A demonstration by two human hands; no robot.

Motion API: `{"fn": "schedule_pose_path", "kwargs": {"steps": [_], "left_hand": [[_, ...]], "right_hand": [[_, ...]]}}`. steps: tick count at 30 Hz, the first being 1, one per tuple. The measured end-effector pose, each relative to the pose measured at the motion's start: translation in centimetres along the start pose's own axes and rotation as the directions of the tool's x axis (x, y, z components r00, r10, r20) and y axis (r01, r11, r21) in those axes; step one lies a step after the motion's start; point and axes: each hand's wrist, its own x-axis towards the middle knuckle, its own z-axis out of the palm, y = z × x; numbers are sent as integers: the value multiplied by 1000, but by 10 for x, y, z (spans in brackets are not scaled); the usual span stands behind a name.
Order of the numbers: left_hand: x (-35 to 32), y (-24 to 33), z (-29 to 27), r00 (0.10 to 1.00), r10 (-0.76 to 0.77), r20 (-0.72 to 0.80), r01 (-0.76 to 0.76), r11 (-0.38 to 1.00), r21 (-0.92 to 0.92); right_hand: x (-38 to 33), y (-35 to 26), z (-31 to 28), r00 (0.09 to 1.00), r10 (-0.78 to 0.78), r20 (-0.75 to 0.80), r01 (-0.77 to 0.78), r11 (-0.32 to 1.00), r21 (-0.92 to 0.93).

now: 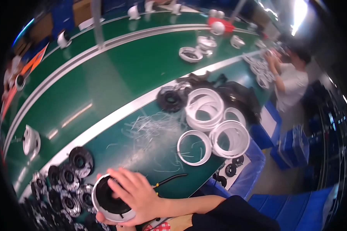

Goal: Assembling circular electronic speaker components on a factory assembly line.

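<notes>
My right hand reaches in from the lower right and is closed around a white round housing with a black centre part. Its fingers lie over the rim and across the dark inside. Only a sliver of my left hand shows under the housing at the lower edge; its fingers are hidden. Beside my right wrist lies a black curved tool handle with yellow bits. Just left of the housing, black ring-shaped parts with silvery faces are heaped on the green worktable.
White rings are stacked at the worktable's right, near clear plastic scraps and black parts. Beyond a pale rail runs a green conveyor carrying white housings. Blue bins stand right; a co-worker works far right.
</notes>
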Motion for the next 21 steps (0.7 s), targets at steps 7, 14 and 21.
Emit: {"fn": "schedule_pose_path", "kwargs": {"steps": [7,14,21], "left_hand": [[-3,70,5,948,-184,-258,304,757,579],[71,113,22,806,-20,-591,414,733,540],[282,59,-51,941,-302,-155,330,710,622]], "right_hand": [[-16,9,-22,998,-62,7,56,949,310],[-48,55,-68,999,-31,11,30,998,63],[-88,88,-116,981,189,37,-161,911,-380]]}}
